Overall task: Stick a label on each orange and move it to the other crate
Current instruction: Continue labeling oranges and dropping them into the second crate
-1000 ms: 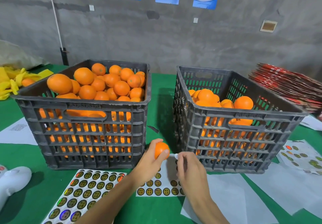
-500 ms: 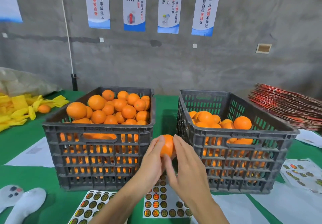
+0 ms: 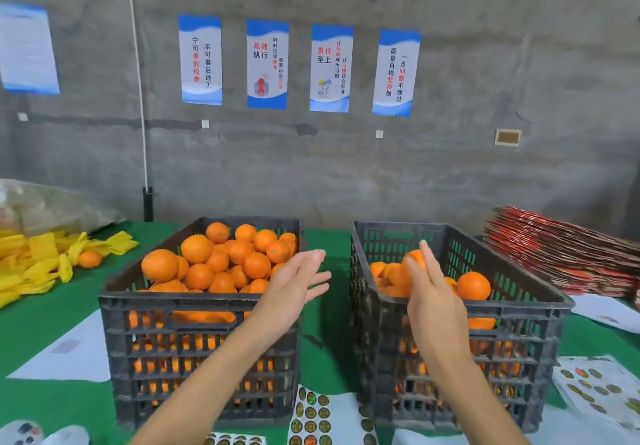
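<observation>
Head view, only camera. Two dark slotted crates stand side by side on the green table: left crate [image 3: 194,327] heaped above the rim, right crate [image 3: 460,347] filled below it.

Right hand [image 3: 431,294] is over the near-left part of the right crate, fingers extended upward, with an orange [image 3: 414,260] showing just past the fingertips. Whether the fingers grip it, only touch it, or have let it go cannot be told; the hand hides the contact. No label can be made out on that fruit.

Left hand [image 3: 294,283] hangs over the gap between the crates, near the left crate's right corner, fingers spread and relaxed, holding nothing.

Counts: crates 2; hands 2; label sheets [image 3: 313,417] near edge, at least 3 in part (one between the crates, one at the bottom edge, one far right). Wall posters [image 3: 266,63]: 4 in a row plus 1 at the left edge. One stray orange [image 3: 89,259] lies among yellow wrappers [image 3: 41,261] at far left. Oranges in the crates: too many and too overlapped to count, roughly twenty visible on top of the left pile.

Risks, as judged: the orange could roll or bounce on the uneven pile if released from height, bruising it. A freshly stuck label may lift if rubbed against neighbours. The left hand's next reach into the heaped crate could dislodge top fruit over the rim.
</observation>
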`<action>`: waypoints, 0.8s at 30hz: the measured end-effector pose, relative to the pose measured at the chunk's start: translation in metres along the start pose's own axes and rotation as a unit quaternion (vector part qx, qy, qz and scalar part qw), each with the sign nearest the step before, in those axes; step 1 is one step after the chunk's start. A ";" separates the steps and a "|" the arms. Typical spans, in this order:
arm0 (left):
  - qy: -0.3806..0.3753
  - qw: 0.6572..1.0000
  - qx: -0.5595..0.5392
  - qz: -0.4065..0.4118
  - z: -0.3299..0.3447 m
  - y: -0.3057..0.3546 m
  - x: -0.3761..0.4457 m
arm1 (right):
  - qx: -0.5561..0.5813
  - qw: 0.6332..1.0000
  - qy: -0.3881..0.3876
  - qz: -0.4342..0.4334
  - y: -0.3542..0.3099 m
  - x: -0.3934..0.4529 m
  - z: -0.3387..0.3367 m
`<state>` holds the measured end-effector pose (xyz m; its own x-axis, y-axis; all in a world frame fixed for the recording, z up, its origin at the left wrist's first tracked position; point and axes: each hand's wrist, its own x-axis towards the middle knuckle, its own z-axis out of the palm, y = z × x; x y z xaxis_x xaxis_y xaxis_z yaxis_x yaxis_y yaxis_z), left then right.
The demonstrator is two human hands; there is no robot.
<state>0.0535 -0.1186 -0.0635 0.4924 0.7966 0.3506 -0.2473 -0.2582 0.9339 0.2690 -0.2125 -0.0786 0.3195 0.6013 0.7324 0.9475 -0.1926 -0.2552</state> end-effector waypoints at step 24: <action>0.178 0.684 0.691 -0.152 -0.230 0.023 0.041 | 0.215 0.961 0.021 -0.175 -0.165 -0.008 0.097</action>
<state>-0.1235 0.0339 -0.0433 0.0507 0.9474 0.3161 0.9677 -0.1249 0.2192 0.1090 -0.1100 -0.1034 -0.0086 0.5372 0.8434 0.9074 0.3586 -0.2192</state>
